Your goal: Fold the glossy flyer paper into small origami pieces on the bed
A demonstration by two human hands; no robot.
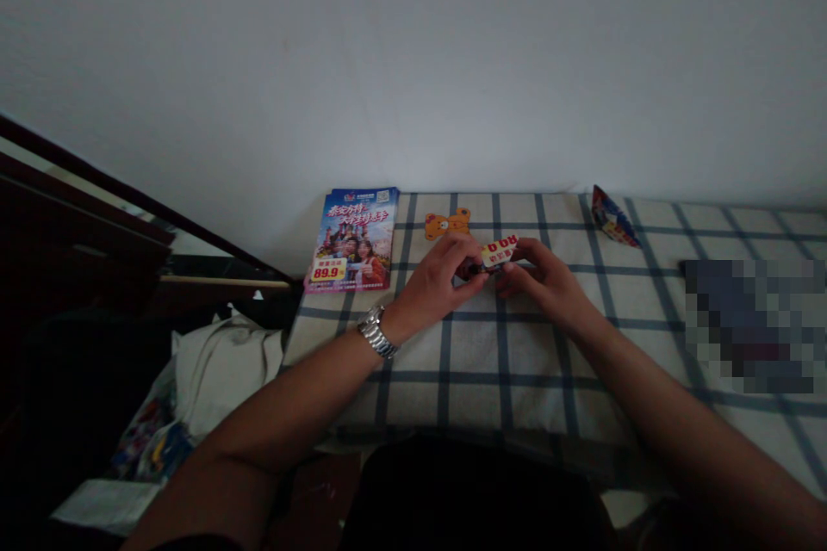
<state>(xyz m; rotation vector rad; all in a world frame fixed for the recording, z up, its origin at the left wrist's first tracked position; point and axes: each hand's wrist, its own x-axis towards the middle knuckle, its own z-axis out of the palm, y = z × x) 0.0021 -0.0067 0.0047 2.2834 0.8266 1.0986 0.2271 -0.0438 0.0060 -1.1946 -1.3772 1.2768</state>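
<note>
The left hand, wearing a metal watch at the wrist, has its thumb and fingers drawn together on the near left end of a small folded leaflet; the right hand pinches the other end between thumb and fingers. The leaflet is held between both hands just above the cloth-covered counter, near its middle, a pale panel with red print upside down on top; its lower part is dark and mostly behind the fingers. Just beyond the left hand lies an orange bear-face piece. Farther left, a stack of leaflets lies flat in the back left corner, close to the left edge. Well to the right, a folded colourful piece stands tilted near the wall, and beyond the right forearm is a dark, pixelated object. Below the left edge, a clear bag holds coloured things too dim to make out, beside a pale cloth item. The wall borders the counter's back edge; checked cloth stretches from the hands to the front edge, and more lies between the right hand and the folded piece.
</note>
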